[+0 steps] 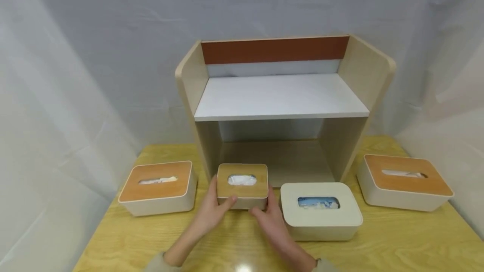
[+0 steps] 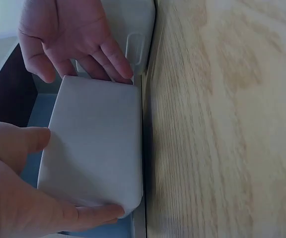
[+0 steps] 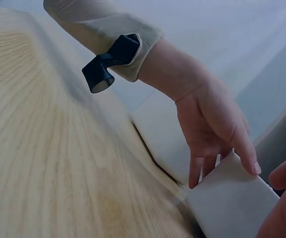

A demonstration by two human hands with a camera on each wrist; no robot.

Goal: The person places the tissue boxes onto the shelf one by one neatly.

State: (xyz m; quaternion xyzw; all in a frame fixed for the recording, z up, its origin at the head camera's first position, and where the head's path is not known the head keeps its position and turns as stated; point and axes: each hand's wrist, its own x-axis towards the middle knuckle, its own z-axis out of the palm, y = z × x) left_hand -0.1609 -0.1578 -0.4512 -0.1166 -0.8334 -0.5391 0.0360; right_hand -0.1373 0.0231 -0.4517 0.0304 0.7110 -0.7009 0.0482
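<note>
In the head view a small tissue box point(image 1: 261, 180) with a light wood lid and pale sides sits at the front left of the shelf unit's lower opening. My left hand point(image 1: 212, 210) grips its left end, the thumb over the front edge and the fingers along the side. At the opposite end, my right hand point(image 1: 269, 218) holds the right side, its thumb near the front corner. From the left wrist, the pale front face of the small box point(image 2: 91, 141) shows between left hand point(image 2: 19, 183) and right hand point(image 2: 73, 37).
The shelf unit point(image 1: 281, 95) stands at the back, its side panels rising above a white shelf. An all-white tissue box point(image 1: 321, 232) sits close beside my right hand. Larger wood-lidded tissue boxes stand at far left point(image 1: 162, 206) and far right point(image 1: 404, 198) on the wooden table point(image 1: 408, 238).
</note>
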